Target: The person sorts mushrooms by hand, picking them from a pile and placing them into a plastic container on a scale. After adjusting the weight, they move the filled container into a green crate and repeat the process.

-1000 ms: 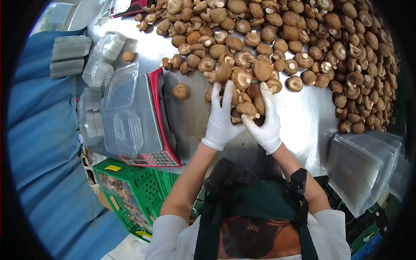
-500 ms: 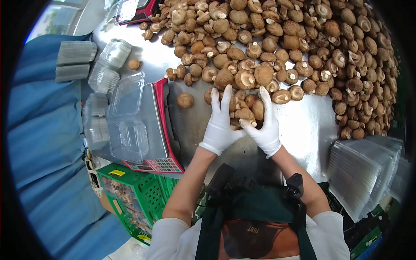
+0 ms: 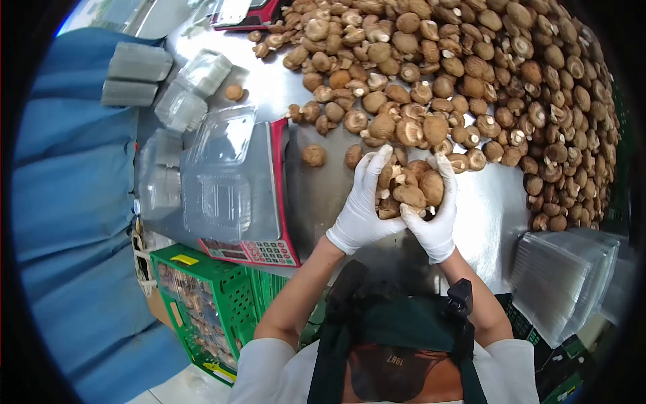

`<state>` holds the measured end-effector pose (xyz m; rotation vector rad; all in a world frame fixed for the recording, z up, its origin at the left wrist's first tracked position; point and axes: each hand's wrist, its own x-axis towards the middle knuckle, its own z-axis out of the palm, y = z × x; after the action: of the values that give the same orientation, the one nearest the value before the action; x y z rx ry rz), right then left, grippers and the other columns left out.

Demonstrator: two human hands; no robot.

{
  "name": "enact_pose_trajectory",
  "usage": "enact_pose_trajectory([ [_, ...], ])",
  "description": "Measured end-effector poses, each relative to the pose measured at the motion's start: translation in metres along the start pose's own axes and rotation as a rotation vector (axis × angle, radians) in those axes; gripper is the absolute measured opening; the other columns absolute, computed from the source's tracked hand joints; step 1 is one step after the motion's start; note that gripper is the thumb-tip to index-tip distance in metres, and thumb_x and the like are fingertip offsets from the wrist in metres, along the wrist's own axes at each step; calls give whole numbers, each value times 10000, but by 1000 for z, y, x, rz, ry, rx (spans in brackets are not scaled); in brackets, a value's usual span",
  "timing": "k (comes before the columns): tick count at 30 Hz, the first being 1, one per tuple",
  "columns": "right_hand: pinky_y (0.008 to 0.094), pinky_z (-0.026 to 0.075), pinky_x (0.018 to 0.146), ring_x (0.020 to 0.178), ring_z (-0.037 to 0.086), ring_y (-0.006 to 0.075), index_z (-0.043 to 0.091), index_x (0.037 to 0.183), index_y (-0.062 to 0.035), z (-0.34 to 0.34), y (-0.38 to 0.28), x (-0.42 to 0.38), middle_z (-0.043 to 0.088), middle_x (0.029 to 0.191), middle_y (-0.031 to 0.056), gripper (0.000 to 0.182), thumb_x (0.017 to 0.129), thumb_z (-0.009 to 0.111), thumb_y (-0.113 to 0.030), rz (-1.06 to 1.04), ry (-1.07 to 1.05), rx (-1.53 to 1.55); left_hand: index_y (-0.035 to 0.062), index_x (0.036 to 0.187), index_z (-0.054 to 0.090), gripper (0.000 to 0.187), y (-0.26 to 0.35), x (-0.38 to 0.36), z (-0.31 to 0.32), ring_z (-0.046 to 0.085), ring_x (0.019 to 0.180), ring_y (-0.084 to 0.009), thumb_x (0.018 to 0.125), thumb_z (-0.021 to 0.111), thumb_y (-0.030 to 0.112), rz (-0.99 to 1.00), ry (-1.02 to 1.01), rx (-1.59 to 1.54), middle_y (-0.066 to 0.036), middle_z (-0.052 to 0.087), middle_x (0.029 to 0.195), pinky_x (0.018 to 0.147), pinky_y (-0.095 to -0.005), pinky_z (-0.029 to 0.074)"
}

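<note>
My left hand (image 3: 367, 205) and my right hand (image 3: 436, 219), both in white gloves, are cupped around a cluster of brown mushrooms (image 3: 410, 195). The cluster sits between both palms, over the metal table (image 3: 313, 209). Just beyond my fingertips spreads a large heap of mushrooms (image 3: 464, 67). A single loose mushroom (image 3: 313, 155) lies left of my left hand. Farther left, an open clear plastic clamshell (image 3: 219, 202) rests on a red-edged digital scale (image 3: 277, 175).
Stacked clear containers stand at the left (image 3: 138, 64) and at the right table edge (image 3: 558, 276). A second scale (image 3: 245, 13) is at the back. Below the table's left side is a green crate (image 3: 202, 296) of packed mushrooms. A blue curtain (image 3: 74, 202) hangs on the left.
The cupped hands have drawn slightly toward my body, away from the heap, with the mushroom cluster between them. The camera view has shifted, so the surroundings sit farther right.
</note>
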<state>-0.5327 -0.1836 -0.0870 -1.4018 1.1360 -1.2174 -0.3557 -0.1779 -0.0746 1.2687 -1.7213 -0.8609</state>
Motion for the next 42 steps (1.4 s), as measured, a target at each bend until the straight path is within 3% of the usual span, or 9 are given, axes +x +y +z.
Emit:
enact_pose_trajectory([
  [10,401,435,1133,1338,542,319,340,1532,61,125,-109,68,475,1491,231,1068,696,937,-228,-636,-228,30,34,1606,216,1220,56,-30,-162,387,1435,-394,657,949,257,115,366,276,-240,375,1529,1178,-457,350],
  [13,387,504,1050,1258,602,342,370,1532,-10,205,-130,62,515,1429,226,1020,715,916,-284,-615,-294,207,16,1607,169,1242,62,-59,-218,551,1277,-276,651,956,111,-18,520,168,-166,491,1422,1099,-390,456],
  [19,453,540,979,1221,594,424,348,1547,-53,301,-122,29,497,1423,241,915,827,816,-369,-428,-417,16,53,1608,215,1211,-4,-119,-292,555,1255,-331,627,925,71,-52,437,469,-195,501,1400,1080,-444,456],
  [25,492,507,914,1067,637,366,432,1508,-41,291,-114,34,616,1301,168,663,910,678,-188,-532,-552,-354,102,1525,412,1001,-7,-118,-295,393,1370,-398,688,842,442,-77,250,861,-174,471,1409,1150,-523,295],
  [30,430,558,825,875,697,368,484,1516,-125,281,-105,57,714,1057,177,641,895,615,-38,-529,-524,-169,108,1576,267,1167,-4,-102,-250,283,1419,-470,652,855,513,-268,395,630,-241,347,1468,1171,-618,208],
  [33,348,512,1022,1164,675,270,466,1521,-76,261,-101,69,670,1294,157,645,903,611,39,-276,-549,138,30,1594,196,1166,12,-98,-233,245,1477,-427,720,895,356,-195,348,518,-227,263,1558,1206,-515,233],
  [37,340,463,1076,1227,614,220,625,1354,-19,225,-108,87,656,1320,131,405,952,596,15,-350,-526,-36,21,1570,304,1040,15,-99,-246,325,1462,-394,755,879,317,-132,285,562,-223,383,1528,1210,-488,260],
  [39,336,437,1103,1240,598,207,649,1311,-6,209,-114,85,655,1328,102,319,1005,562,-25,-216,-439,87,39,1555,366,943,23,-104,-263,340,1440,-429,791,830,338,-53,362,556,-242,398,1506,1200,-529,272],
  [42,326,438,1097,1250,590,198,651,1313,-10,168,-110,84,652,1342,92,301,1040,549,-82,-33,-293,55,21,1535,383,773,25,-121,-297,458,1394,-272,865,758,112,-203,730,269,-144,483,1494,1174,-448,336],
])
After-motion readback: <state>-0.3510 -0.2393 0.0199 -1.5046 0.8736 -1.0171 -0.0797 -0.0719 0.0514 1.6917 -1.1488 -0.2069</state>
